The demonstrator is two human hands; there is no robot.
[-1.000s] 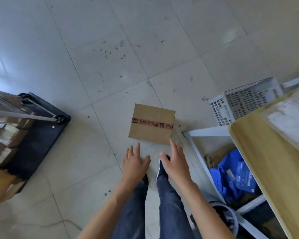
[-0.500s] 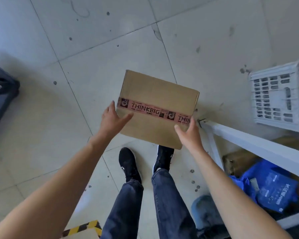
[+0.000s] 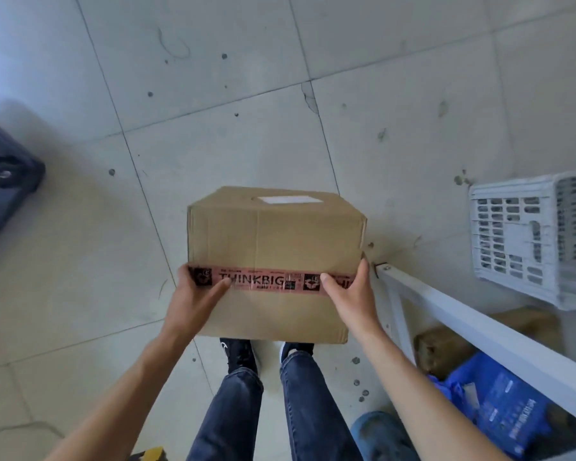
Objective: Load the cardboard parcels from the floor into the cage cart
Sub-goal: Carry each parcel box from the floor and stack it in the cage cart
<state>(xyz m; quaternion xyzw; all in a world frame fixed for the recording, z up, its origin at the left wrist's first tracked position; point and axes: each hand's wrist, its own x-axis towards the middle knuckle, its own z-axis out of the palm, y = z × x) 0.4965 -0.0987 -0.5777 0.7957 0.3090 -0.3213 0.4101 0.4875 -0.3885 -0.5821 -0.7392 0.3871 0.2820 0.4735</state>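
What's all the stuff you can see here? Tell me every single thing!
box: one, brown cardboard, held up above the floor in the middle
tape: one strip, pink with black letters, across the box's top
label: one, white, on the box's far side
basket: one, white plastic, on the floor at the right
frame: one, white metal, lower right
bags: blue, count unclear, under the frame
parcel: one, brown, under the frame beside the bags
cart: one, dark, only a corner shows at the left edge
floor: grey tiles, speckled
shoes: two, black, below the box
jeans: one pair, dark blue, bottom middle
left hand: one, grips the box's left edge
right hand: one, grips the box's right edge
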